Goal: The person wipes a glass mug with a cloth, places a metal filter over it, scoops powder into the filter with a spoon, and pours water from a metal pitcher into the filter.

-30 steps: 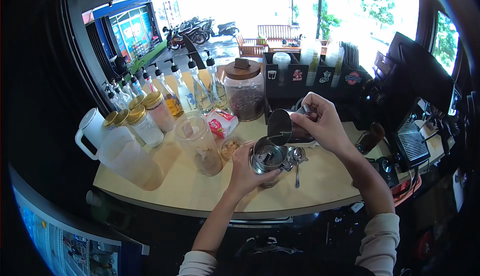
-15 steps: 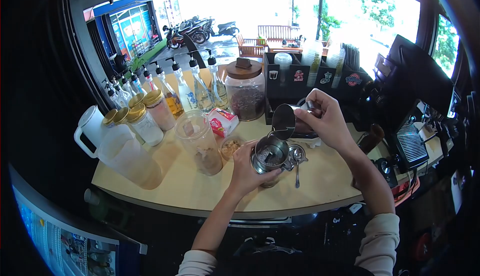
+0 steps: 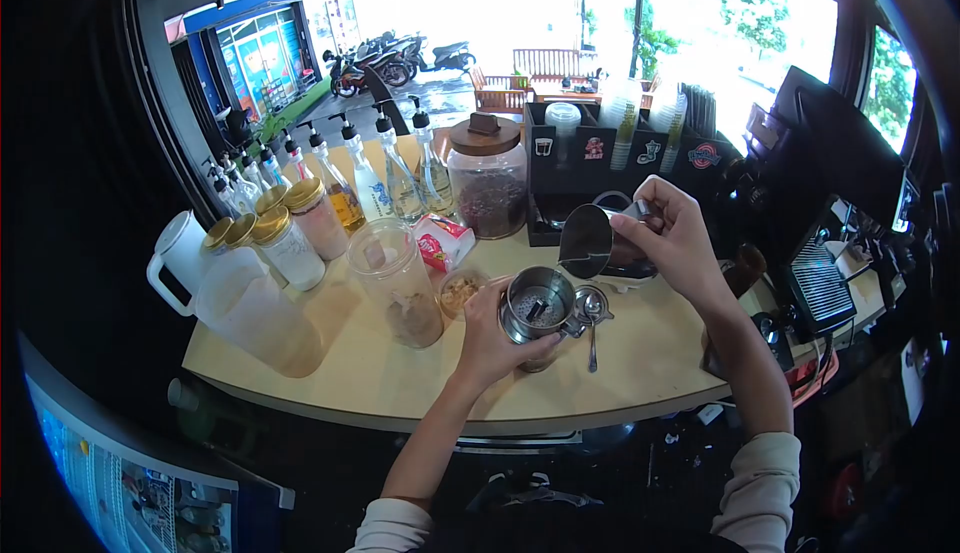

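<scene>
My left hand (image 3: 485,338) is wrapped round a metal drip coffee filter (image 3: 541,300), steadying it on what looks like a glass partly hidden below. Perforated metal and a dark slot show inside the filter. In my right hand (image 3: 675,243) is a steel pitcher (image 3: 586,241), gripped by its handle and tilted, its spout just above and right of the filter's rim. Beside the filter a small spoon (image 3: 593,338) rests on a little metal dish (image 3: 592,301). A small glass bowl of brown bits (image 3: 460,295) sits left of my left hand.
A tall clear container (image 3: 395,298), a plastic jug (image 3: 245,303) and gold-lidded jars (image 3: 290,248) stand on the left. Behind are pump bottles (image 3: 400,178), a wooden-lidded jar (image 3: 487,188) and a black cup organizer (image 3: 625,158). An espresso machine (image 3: 825,288) is at right.
The pitcher in my right hand has shifted right, off the filter's opening, so more of the filter's inside shows. My left hand stays on the filter.
</scene>
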Tool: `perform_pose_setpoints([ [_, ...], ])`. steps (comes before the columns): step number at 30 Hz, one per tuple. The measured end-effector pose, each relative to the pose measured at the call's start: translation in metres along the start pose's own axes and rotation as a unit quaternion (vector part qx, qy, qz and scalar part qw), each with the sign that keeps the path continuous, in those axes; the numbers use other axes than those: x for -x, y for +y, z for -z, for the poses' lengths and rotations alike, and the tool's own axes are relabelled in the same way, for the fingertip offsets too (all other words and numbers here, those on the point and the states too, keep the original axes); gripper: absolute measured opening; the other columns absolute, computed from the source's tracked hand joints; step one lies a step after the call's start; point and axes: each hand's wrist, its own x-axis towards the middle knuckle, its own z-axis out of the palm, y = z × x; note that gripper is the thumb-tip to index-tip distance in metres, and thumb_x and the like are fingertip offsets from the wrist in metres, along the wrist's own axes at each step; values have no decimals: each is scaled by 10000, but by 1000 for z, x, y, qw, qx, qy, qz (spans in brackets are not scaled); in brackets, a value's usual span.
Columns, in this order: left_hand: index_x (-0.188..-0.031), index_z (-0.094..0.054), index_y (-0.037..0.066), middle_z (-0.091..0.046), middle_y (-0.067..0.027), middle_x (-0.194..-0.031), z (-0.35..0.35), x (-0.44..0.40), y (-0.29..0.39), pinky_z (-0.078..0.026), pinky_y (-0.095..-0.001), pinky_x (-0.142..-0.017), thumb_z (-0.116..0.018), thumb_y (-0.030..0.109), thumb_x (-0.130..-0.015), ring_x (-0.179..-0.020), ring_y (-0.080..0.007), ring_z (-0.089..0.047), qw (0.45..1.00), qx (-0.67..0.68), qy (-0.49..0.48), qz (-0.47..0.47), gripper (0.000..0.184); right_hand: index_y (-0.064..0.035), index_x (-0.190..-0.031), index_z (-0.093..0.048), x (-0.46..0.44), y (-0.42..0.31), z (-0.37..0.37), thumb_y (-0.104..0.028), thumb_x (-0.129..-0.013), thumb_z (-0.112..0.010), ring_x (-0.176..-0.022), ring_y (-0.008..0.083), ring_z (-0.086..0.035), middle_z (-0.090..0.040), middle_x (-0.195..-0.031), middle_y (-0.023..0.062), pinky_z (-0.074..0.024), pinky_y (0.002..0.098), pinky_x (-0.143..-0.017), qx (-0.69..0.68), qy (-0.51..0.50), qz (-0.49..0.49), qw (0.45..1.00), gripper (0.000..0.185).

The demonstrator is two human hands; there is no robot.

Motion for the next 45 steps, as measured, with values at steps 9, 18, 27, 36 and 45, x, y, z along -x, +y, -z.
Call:
perform_pose_setpoints([
  [9, -1229, -464, 60, -512, -116, -1178, -2, 4, 0, -287, -445, -1006, -845, 381, -551, -1110, -289, -467, 1000, -23, 7, 13, 840, -64, -772, -451, 9, 10, 14, -69, -854, -645, -591, -25, -433, -396, -652, -72, -396, 139, -495, -22, 5, 19, 1000, 210],
  [18, -1305, -365, 12, -468, -115, -1231, 13, 18, -19, -331, -368, -1018, -749, 207, -741, -1159, -233, -454, 986, 112, 114, -50, 710, -82, -762, -481, 37, 75, 28, -52, -846, -628, -626, 35, -494, -543, -714, -19, -385, 186, -587, -217, 120, -42, 968, 172],
  [27, -1309, -334, 29, -429, -113, -1264, 62, 57, -71, -318, -377, -991, -669, 102, -796, -1202, -221, -399, 932, 68, 356, 5, 617, -110, -672, -449, 85, 200, 43, -12, -817, -574, -548, 64, -389, -422, -607, -34, -301, 224, -526, -275, 293, -77, 913, 216],
  [36, -1363, -207, 0, -310, -179, -1349, 70, 52, -116, -261, -409, -1061, -855, 244, -596, -1283, -281, -311, 957, -26, 253, 139, 1034, -122, -665, -396, 103, 218, 28, -12, -830, -561, -524, 85, -387, -369, -586, -26, -418, 273, -506, -351, 353, -67, 865, 258],
  [45, -1297, -262, 12, -450, -185, -1225, 74, 26, -127, -392, -388, -979, -867, 196, -559, -1149, -285, -470, 973, 34, 193, 125, 972, -89, -712, -445, 113, 227, 34, -56, -849, -544, -596, 95, -427, -429, -643, -10, -357, 247, -578, -332, 319, -80, 884, 172],
])
